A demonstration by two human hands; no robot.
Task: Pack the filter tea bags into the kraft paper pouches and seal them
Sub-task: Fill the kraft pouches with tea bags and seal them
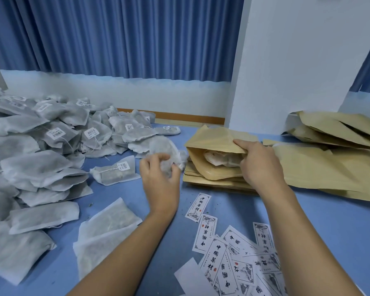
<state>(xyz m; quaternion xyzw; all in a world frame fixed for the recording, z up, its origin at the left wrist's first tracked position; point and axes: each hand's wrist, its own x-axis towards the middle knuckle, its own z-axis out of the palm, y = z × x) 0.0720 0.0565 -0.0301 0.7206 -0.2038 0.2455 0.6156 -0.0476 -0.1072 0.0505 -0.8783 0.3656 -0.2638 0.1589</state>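
Observation:
My left hand (160,178) grips a white filter tea bag (166,150), blurred, just left of a kraft paper pouch (212,138). My right hand (259,162) holds that pouch's mouth open, thumb on the upper flap. Inside the pouch lies another tea bag (220,159). The pouch rests on a flat stack of kraft pouches (214,182). A large heap of grey-white tea bags (41,150) covers the table's left side.
More kraft pouches (333,133) are piled at the right and far right. Several printed paper labels (233,253) lie scattered near the front. Loose tea bags (107,227) sit front left. A white pillar (297,60) and blue curtain stand behind the blue table (329,221).

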